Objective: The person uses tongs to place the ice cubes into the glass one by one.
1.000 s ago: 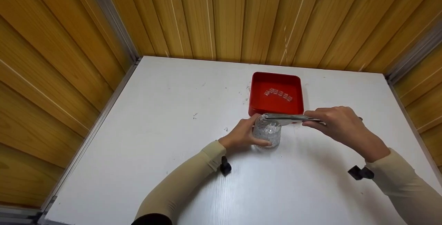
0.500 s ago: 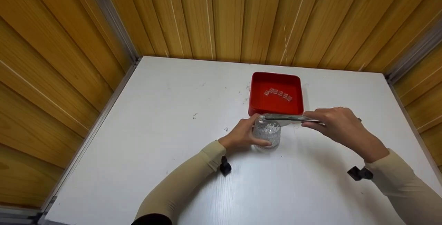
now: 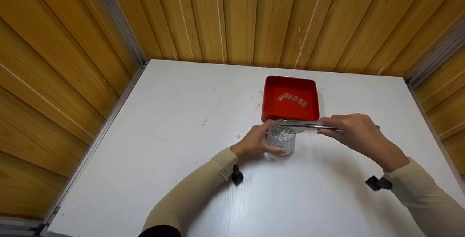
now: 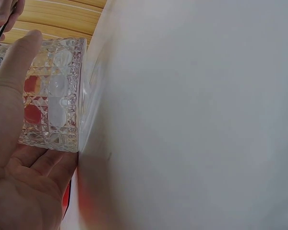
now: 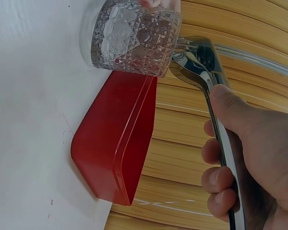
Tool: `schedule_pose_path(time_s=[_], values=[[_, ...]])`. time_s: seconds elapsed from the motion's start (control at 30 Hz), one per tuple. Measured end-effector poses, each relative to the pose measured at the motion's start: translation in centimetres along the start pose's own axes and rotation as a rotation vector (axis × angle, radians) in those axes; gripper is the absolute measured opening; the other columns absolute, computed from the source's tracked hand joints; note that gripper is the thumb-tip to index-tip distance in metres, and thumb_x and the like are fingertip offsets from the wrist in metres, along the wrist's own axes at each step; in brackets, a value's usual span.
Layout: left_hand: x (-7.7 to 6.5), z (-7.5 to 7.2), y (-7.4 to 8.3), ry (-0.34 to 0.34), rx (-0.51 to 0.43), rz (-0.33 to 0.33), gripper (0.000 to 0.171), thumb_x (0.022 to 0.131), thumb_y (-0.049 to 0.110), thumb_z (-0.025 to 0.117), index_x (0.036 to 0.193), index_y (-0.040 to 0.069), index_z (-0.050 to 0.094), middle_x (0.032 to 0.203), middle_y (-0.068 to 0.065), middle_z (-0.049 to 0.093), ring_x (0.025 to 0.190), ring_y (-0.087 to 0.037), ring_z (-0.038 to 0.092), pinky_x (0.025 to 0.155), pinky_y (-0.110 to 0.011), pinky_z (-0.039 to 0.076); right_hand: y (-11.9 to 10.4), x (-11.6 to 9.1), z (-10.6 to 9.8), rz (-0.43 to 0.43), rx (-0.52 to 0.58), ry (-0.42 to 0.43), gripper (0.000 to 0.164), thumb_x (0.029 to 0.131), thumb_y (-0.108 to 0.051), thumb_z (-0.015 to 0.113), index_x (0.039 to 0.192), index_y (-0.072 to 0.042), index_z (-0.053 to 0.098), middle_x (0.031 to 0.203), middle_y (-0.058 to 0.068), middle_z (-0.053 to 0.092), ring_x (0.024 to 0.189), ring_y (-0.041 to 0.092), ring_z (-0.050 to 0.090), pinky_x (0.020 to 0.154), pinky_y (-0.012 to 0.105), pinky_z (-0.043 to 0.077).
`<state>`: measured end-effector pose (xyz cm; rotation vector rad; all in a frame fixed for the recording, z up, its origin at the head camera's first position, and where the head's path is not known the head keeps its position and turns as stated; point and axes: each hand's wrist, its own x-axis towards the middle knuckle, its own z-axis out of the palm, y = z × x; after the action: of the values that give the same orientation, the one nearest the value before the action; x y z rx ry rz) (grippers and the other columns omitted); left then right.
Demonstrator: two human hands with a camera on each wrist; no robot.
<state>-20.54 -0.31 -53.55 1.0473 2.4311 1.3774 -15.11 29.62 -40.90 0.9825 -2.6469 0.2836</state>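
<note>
Seemingly for steadiness, the left hand (image 3: pixel 256 140) wraps a clear, cut-patterned glass tumbler (image 3: pixel 282 140) upright on the white table (image 3: pixel 203 95), while at three o'clock the right hand (image 3: pixel 354 128) grips shiny metal tongs (image 3: pixel 310 124) rearward, letting them reach its rim, a square red tray (image 3: pixel 290 112) near twelve.

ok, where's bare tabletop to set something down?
Biggest: white table left of the red tray and left hand, bar small marks. Also the near patch between left sleeve and right sleeve. Crowded: just before the tray, where left hand, glass, tongs and right hand bunch.
</note>
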Motion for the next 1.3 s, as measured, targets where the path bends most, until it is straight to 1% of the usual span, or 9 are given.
schedule_pose_path(time_s=[0.13,0.23,0.4,0.5,0.7,0.83,0.97,1.13,1.3], values=[[0.0,0.0,0.0,-0.003,-0.006,-0.001,0.085,0.075,0.041,0.093,0.143,0.019,0.047,0.121,0.004,0.069,0.105,-0.006,0.061,0.093,-0.02,0.048,0.0,0.0,0.0,0.014,-0.002,-0.011,0.036,0.08,-0.02,0.089,0.114,-0.017,0.08,0.081,-0.003,0.076,0.058,0.005,0.056,0.051,0.023,0.046],[0.0,0.0,0.0,-0.007,-0.001,-0.006,0.083,0.075,0.041,0.092,0.142,0.019,0.048,0.121,0.004,0.068,0.104,-0.006,0.061,0.093,-0.02,0.048,-0.1,0.0,0.0,0.019,-0.006,-0.017,0.035,0.081,-0.021,0.089,0.114,-0.018,0.08,0.078,-0.005,0.074,0.057,0.004,0.052,0.05,0.022,0.043],[0.0,0.0,0.0,-0.011,0.013,-0.022,0.08,0.076,0.042,0.091,0.139,0.018,0.048,0.12,0.004,0.068,0.103,-0.007,0.06,0.092,-0.019,0.048,0.1,0.3,0.0,-0.013,-0.009,0.006,0.034,0.08,-0.021,0.089,0.113,-0.02,0.08,0.074,-0.008,0.071,0.054,0.002,0.046,0.047,0.022,0.039],[0.0,-0.1,0.1,-0.01,0.007,-0.04,0.079,0.076,0.042,0.092,0.138,0.018,0.049,0.12,0.004,0.067,0.103,-0.007,0.06,0.092,-0.02,0.048,0.3,0.5,0.0,-0.029,-0.007,0.01,0.035,0.08,-0.02,0.089,0.114,-0.019,0.08,0.078,-0.006,0.074,0.054,0.002,0.048,0.047,0.022,0.04],[-0.1,-0.1,0.1,-0.013,-0.025,-0.049,0.08,0.076,0.042,0.092,0.139,0.019,0.047,0.122,0.004,0.067,0.105,-0.007,0.06,0.094,-0.021,0.049,0.6,1.1,-0.2,-0.02,-0.018,-0.023,0.035,0.081,-0.021,0.089,0.114,-0.017,0.08,0.083,-0.002,0.077,0.055,0.003,0.052,0.049,0.022,0.043],[-0.1,-0.1,0.2,-0.015,-0.019,-0.053,0.078,0.077,0.04,0.092,0.138,0.019,0.047,0.121,0.004,0.067,0.105,-0.007,0.06,0.094,-0.021,0.048,0.7,1.7,-0.4,-0.014,-0.008,-0.047,0.035,0.082,-0.021,0.088,0.115,-0.016,0.079,0.083,-0.001,0.077,0.055,0.004,0.053,0.049,0.023,0.044],[-0.1,-0.1,0.3,-0.02,-0.014,-0.06,0.078,0.077,0.039,0.092,0.138,0.019,0.047,0.119,0.003,0.068,0.104,-0.008,0.061,0.094,-0.021,0.048,0.9,2.3,-0.6,-0.002,0.0,-0.083,0.035,0.083,-0.02,0.087,0.116,-0.014,0.079,0.087,0.001,0.078,0.058,0.007,0.058,0.053,0.025,0.047],[0.0,-0.1,0.3,-0.019,0.027,-0.062,0.08,0.077,0.041,0.091,0.139,0.016,0.047,0.12,0.001,0.067,0.105,-0.009,0.06,0.093,-0.021,0.048,1.4,3.4,-0.6,0.001,-0.013,-0.124,0.03,0.086,-0.023,0.085,0.114,-0.012,0.078,0.086,0.002,0.077,0.056,0.009,0.053,0.052,0.026,0.045],[0.0,-0.1,0.3,-0.013,0.022,-0.051,0.083,0.076,0.042,0.092,0.14,0.015,0.047,0.121,0.0,0.068,0.107,-0.008,0.062,0.093,-0.02,0.048,2.2,4.6,-0.3,0.009,-0.02,-0.143,0.026,0.087,-0.023,0.084,0.11,-0.013,0.078,0.084,0.001,0.075,0.056,0.009,0.05,0.052,0.028,0.044]])
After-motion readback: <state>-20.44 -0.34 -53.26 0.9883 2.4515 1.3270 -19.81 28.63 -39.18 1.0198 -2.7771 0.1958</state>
